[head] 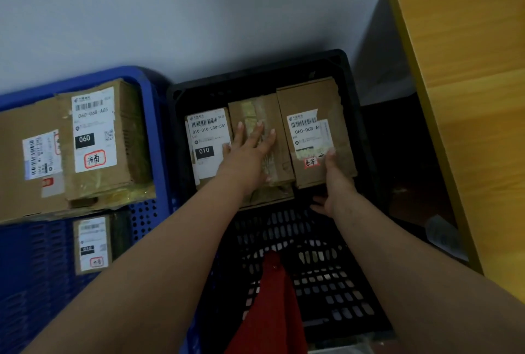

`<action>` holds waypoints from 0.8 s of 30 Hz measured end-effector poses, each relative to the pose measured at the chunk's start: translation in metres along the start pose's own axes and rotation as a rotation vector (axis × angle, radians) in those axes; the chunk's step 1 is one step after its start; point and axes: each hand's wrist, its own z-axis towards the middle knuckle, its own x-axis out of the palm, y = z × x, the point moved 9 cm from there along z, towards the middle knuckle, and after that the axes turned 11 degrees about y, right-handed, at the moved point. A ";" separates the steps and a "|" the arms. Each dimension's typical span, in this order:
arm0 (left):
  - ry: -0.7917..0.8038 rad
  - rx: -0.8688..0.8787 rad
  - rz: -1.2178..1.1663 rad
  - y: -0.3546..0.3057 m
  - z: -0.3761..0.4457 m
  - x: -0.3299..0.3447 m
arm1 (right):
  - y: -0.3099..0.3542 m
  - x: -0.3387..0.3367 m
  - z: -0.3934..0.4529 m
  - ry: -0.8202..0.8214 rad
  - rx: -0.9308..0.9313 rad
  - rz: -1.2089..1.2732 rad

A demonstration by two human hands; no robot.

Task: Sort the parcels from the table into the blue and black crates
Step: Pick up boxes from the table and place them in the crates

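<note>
The black crate (255, 72) stands in the middle and holds two cardboard parcels side by side at its far end. My left hand (250, 152) lies flat with straight fingers on the taped parcel with the 010 label (208, 137). My right hand (335, 183) grips the near end of the parcel labelled 060-06B (309, 103), thumb on top and fingers below. The blue crate (153, 115) on the left holds a wide flat box (25, 154), a box marked 060 (96, 132) lying on it, and a small labelled box (92, 243) lower down.
A yellow wooden table (468, 98) runs along the right side, with a dark gap beneath it. Both crates stand against a pale wall. A red piece of cloth (270, 311) hangs over the near half of the black crate, whose perforated floor is bare.
</note>
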 end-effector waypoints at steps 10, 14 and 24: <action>-0.071 0.038 0.108 -0.008 -0.056 -0.013 | 0.022 -0.021 -0.048 -0.036 -0.066 -0.591; -0.117 0.065 0.103 -0.024 -0.106 -0.015 | 0.038 -0.022 -0.103 -0.061 -0.345 -1.073; -0.343 0.182 0.345 -0.101 -0.257 -0.077 | 0.044 -0.026 -0.309 -0.333 -0.930 -1.677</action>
